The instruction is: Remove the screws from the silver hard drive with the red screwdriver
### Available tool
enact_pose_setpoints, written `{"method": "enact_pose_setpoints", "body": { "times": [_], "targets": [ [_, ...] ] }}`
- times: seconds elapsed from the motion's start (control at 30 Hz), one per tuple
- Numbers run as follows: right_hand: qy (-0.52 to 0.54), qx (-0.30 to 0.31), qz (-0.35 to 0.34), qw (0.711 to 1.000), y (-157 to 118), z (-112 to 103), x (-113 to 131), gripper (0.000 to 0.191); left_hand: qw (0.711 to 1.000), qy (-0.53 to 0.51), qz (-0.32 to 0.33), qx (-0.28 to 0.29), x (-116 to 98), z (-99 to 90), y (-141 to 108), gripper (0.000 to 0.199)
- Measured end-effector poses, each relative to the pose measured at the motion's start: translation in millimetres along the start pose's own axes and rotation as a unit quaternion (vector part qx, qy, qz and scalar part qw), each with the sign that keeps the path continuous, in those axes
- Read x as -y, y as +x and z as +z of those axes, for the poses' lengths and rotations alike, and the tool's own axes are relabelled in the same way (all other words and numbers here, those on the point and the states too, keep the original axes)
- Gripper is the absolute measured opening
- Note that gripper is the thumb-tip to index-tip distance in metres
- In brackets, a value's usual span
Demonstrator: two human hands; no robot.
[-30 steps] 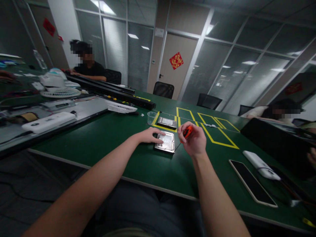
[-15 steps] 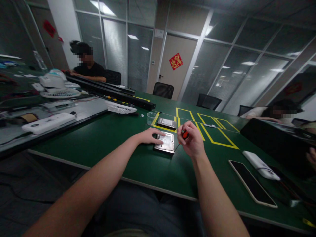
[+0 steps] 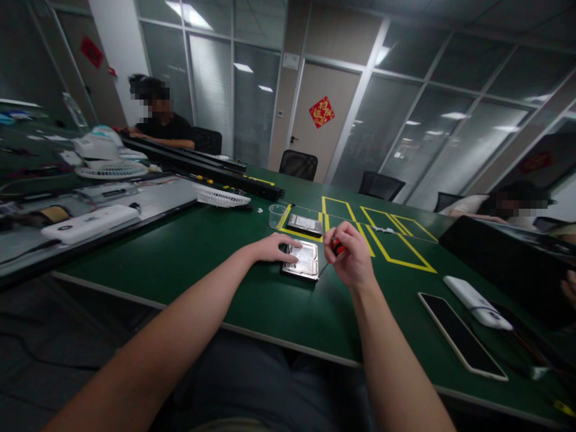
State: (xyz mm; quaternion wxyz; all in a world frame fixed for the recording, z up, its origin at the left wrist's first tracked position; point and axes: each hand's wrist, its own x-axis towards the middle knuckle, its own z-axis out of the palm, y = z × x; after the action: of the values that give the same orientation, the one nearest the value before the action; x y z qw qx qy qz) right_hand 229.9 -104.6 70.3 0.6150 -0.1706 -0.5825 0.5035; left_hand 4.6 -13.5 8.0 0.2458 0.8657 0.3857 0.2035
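A silver hard drive [image 3: 306, 259] lies flat on the green table in front of me. My left hand [image 3: 275, 246] holds it down at its left side, with thumb and forefinger apart on its top face; the other fingertips are partly hidden. Closed around the red and black handle of a screwdriver [image 3: 336, 245] is my right hand [image 3: 351, 252]. The thin shaft slants down to the drive's near right corner, where its tip appears to touch; the screw itself is too small to make out. Just behind sits a second hard drive [image 3: 305, 224] inside a yellow taped frame.
A clear plastic cup [image 3: 277, 216] stands left of the rear drive. To the right lie a phone [image 3: 462, 336] and a white device [image 3: 477, 302]. Fans, a long black bar [image 3: 202, 165] and a panel with parts occupy the left. Two other people sit at the table.
Both hands and the drive keep their places. The screwdriver's handle has turned slightly in my right hand, showing more red.
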Motion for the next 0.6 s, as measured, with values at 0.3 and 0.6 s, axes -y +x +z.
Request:
{"method": "enact_pose_setpoints", "body": {
  "times": [0.3,0.6],
  "targets": [
    [0.008,0.018,0.008,1.0,3.3,-3.8,2.0,0.031,1.0,0.002,-0.007,0.009,-2.0,-1.7,-1.1,0.068],
    [0.0,-0.006,-0.007,1.0,0.5,0.0,-0.6,0.016,1.0,0.002,0.011,-0.006,3.5,2.2,1.9,0.064]
  ]
}}
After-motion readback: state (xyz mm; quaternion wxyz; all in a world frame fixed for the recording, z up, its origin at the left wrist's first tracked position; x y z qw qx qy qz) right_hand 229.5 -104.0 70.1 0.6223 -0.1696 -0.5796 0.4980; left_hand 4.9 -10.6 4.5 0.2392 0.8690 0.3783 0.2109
